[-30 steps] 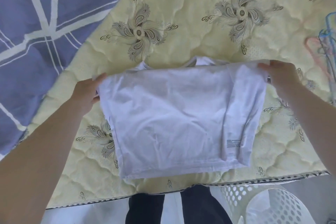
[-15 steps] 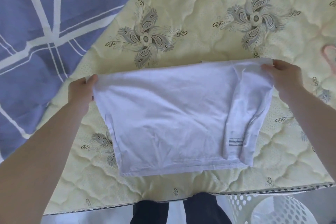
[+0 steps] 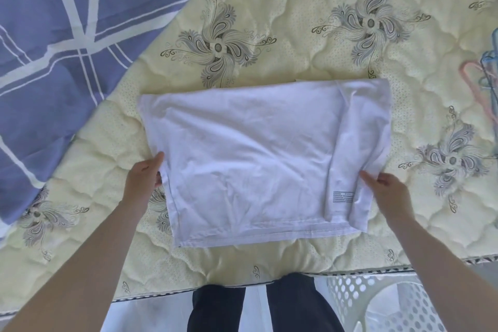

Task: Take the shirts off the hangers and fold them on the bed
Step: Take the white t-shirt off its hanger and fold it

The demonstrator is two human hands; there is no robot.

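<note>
The white shirt (image 3: pixel 256 159) lies flat on the bed (image 3: pixel 296 35), folded into a wide rectangle near the bed's near edge. Its hem runs along the side closest to the person, and a narrower folded panel lies over its right part, with a small printed block of dark lines (image 3: pixel 342 196) near the hem.

The left hand (image 3: pixel 144 179) holds the shirt's left edge about halfway along, thumb on top of the cloth and fingers curled beneath it. The right hand (image 3: pixel 389 193) pinches the right edge of the folded panel, where the cloth lifts a little off the mattress. Both forearms reach in from the bottom corners.

The bed's surface is a pale yellow quilted mattress with grey feathered pinwheel motifs. A blue blanket (image 3: pixel 54 62) with white crossing lines covers the left side, well apart from the shirt. At the far right edge lie a few pink and blue hangers (image 3: pixel 485 75), bare. Below the mattress edge stand the person's dark trousers (image 3: pixel 215 310), and just beside them, at the lower right, a white perforated laundry basket (image 3: pixel 377 302).
</note>
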